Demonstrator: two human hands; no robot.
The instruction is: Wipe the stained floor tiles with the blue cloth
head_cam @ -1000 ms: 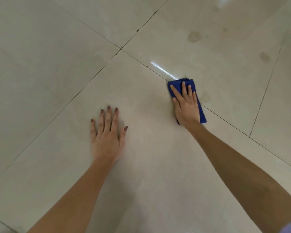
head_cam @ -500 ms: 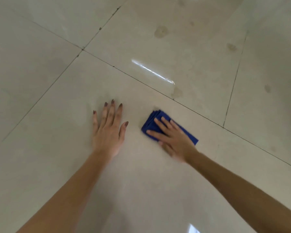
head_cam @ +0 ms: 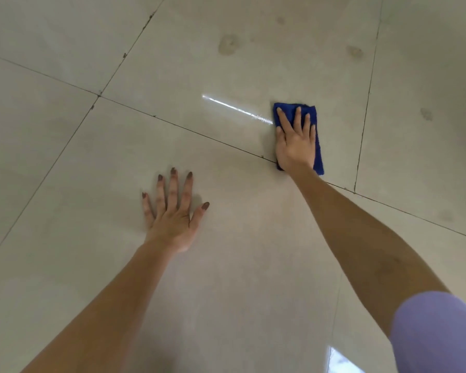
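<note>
A folded blue cloth point(head_cam: 318, 146) lies flat on the glossy beige floor tiles point(head_cam: 97, 162), across a dark grout line. My right hand point(head_cam: 295, 141) presses down on the cloth with fingers spread, covering most of it. My left hand point(head_cam: 172, 211) rests palm-down on the bare tile to the lower left, fingers apart, holding nothing. Brownish stains mark the far tile: one stain point(head_cam: 228, 44) ahead of the cloth and another stain point(head_cam: 354, 51) to its right.
Fainter smudges point(head_cam: 426, 113) sit on the tile at the far right. Dark grout lines point(head_cam: 172, 125) cross the floor. A bright light streak point(head_cam: 234, 107) reflects just left of the cloth. A purple sleeve point(head_cam: 439, 332) shows at the lower right.
My right hand has pushed the blue cloth away from me and to the right, from beside my left hand up over the grout line. My left hand stays planted.
</note>
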